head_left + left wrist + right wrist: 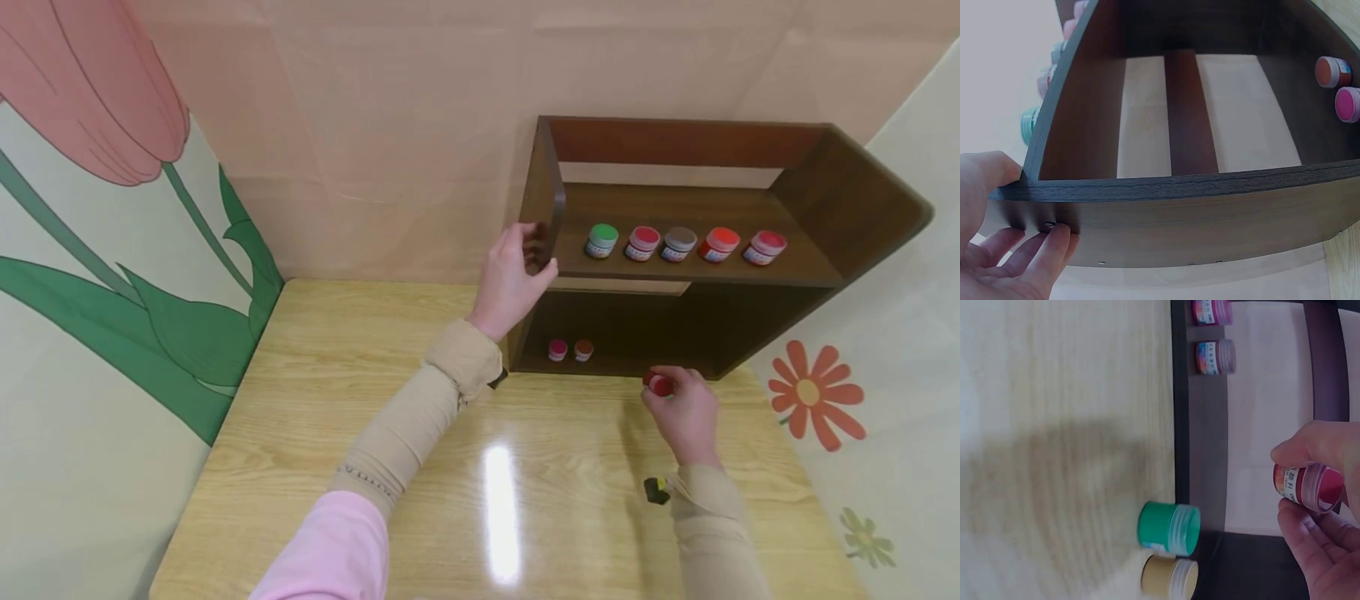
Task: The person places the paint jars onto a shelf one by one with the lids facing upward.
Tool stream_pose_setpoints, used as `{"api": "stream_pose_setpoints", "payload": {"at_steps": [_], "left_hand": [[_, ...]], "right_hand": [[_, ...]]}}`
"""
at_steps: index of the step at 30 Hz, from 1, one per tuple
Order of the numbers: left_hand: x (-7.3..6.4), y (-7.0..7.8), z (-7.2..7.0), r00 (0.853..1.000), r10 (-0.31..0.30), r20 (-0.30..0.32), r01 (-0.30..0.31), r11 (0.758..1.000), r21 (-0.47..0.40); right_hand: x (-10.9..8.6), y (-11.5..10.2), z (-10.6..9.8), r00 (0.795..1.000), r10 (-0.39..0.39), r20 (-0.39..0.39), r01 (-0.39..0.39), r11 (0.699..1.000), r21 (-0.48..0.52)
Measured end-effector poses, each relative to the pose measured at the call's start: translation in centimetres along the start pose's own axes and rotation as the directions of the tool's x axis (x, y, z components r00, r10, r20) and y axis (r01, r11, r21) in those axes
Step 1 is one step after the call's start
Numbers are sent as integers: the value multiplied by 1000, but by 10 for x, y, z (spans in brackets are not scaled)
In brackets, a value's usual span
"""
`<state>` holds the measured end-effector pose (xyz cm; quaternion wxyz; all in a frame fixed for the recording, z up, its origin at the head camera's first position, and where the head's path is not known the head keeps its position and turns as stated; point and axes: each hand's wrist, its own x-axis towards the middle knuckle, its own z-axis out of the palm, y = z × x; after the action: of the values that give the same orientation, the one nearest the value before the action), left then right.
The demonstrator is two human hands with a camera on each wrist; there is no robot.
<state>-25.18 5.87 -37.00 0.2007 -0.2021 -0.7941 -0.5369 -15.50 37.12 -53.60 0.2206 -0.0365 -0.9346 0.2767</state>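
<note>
My right hand (684,412) pinches a small paint jar with a red lid (1311,486) between thumb and fingers, in front of the lower shelf. My left hand (510,279) grips the left side panel (1210,215) of the dark wooden shelf unit (693,277), its thumb at the front edge and its fingers against the outer face. A magenta jar (557,350) and a brown jar (583,351) stand at the left of the lower shelf. In the right wrist view, a green jar (1166,528) and a tan jar (1169,577) stand by the unit's front edge.
Along the upper shelf stand several jars, from a green-lidded one (602,241) to a pink-red one (765,247). The unit stands at the back right of the wooden table (337,350). Printed cloth (390,133) hangs behind and at both sides.
</note>
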Motion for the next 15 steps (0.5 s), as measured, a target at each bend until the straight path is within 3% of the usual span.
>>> {"api": "stream_pose_setpoints", "payload": {"at_steps": [8, 15], "left_hand": [[0, -1, 0, 1000, -5, -6, 5, 1000, 2], [0, -1, 0, 1000, 7, 2, -7, 1000, 4]], "right_hand": [[22, -9, 8, 996, -86, -19, 86, 996, 20], [38, -10, 16, 995, -89, 50, 87, 995, 42]]}}
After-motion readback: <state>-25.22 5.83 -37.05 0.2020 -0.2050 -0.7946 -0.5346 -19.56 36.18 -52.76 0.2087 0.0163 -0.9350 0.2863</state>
